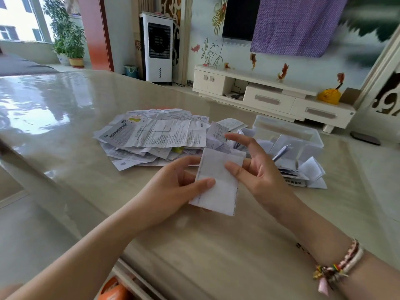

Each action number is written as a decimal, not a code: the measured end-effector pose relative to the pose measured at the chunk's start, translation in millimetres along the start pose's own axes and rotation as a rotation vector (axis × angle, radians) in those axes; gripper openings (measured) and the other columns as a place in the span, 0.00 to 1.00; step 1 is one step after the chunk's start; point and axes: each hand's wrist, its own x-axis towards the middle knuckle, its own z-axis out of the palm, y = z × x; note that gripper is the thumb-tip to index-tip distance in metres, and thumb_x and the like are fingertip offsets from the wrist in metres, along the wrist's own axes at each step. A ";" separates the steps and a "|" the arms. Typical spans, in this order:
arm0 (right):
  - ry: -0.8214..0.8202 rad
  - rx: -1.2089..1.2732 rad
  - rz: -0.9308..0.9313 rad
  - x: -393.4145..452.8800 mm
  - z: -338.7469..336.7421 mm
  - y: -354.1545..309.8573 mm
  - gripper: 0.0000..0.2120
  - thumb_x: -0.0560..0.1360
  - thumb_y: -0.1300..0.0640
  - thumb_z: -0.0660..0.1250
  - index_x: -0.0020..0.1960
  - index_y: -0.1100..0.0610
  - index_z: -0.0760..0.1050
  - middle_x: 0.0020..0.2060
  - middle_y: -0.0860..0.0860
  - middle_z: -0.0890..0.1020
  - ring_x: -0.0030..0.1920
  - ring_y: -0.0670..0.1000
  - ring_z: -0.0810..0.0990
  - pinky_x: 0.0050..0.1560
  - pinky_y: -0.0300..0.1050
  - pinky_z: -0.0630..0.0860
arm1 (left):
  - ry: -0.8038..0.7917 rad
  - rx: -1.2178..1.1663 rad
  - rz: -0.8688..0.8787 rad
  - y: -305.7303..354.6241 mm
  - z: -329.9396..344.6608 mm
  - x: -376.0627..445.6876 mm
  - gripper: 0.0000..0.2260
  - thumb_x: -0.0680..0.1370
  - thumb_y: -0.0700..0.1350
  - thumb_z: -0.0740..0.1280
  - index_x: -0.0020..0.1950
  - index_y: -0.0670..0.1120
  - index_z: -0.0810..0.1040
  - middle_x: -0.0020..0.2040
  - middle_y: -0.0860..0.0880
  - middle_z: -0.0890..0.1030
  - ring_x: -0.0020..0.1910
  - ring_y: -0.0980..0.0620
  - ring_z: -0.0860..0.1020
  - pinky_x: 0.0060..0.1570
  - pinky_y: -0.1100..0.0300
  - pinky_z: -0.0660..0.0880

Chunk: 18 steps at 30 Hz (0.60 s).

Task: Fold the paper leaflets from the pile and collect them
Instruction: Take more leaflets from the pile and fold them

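I hold a folded white leaflet [218, 187] a little above the table, in front of the pile. My left hand [173, 191] pinches its left edge, thumb on top. My right hand [257, 169] pinches the leaflet's upper right part with the thumb in front, the other fingers spread and raised. A loose pile of unfolded printed leaflets [155, 135] lies on the table behind my hands. To the right stands a clear plastic box [303, 135] with several folded leaflets inside, and a few folded ones [311, 172] lie at its near side.
The glossy beige table [194, 245] runs wide to the left and toward me. Its near left edge drops to the floor, where an orange object [112, 289] shows below. A white TV cabinet [270, 98] stands beyond the table.
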 end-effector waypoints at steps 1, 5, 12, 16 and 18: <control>-0.013 -0.028 -0.014 -0.3 1.7 0.9 0.20 0.78 0.62 0.65 0.67 0.47 0.68 0.46 0.58 0.84 0.48 0.59 0.83 0.51 0.55 0.81 | -0.004 -0.018 -0.008 1.0 0.2 -0.2 0.17 0.74 0.38 0.68 0.63 0.42 0.75 0.47 0.40 0.85 0.44 0.46 0.83 0.44 0.59 0.81; -0.052 -0.178 -0.077 -1.5 0.2 5.3 0.21 0.77 0.55 0.64 0.68 0.41 0.64 0.43 0.58 0.80 0.44 0.63 0.77 0.51 0.64 0.74 | 0.097 -0.125 -0.040 3.2 -6.5 0.8 0.13 0.73 0.38 0.68 0.57 0.37 0.78 0.44 0.40 0.85 0.35 0.46 0.83 0.36 0.61 0.79; -0.092 -0.467 -0.234 -3.0 0.1 8.2 0.36 0.73 0.63 0.69 0.70 0.39 0.56 0.58 0.43 0.74 0.53 0.51 0.77 0.50 0.48 0.75 | 0.129 -0.306 -0.106 7.1 -11.4 2.9 0.13 0.73 0.37 0.67 0.58 0.39 0.78 0.45 0.40 0.84 0.36 0.46 0.83 0.38 0.60 0.80; -0.082 -0.427 -0.214 -3.0 -0.6 8.2 0.41 0.67 0.48 0.76 0.71 0.38 0.55 0.53 0.40 0.75 0.50 0.49 0.78 0.50 0.44 0.75 | 0.115 -0.263 -0.114 5.7 -10.6 2.8 0.12 0.74 0.37 0.68 0.57 0.39 0.78 0.46 0.38 0.84 0.38 0.44 0.83 0.40 0.58 0.81; -0.059 -0.378 -0.161 -2.9 -1.7 7.9 0.37 0.67 0.48 0.77 0.70 0.41 0.61 0.48 0.43 0.78 0.48 0.49 0.78 0.50 0.45 0.74 | 0.083 -0.198 -0.098 5.6 -8.6 2.6 0.12 0.75 0.37 0.67 0.58 0.38 0.78 0.44 0.37 0.84 0.36 0.44 0.82 0.38 0.59 0.81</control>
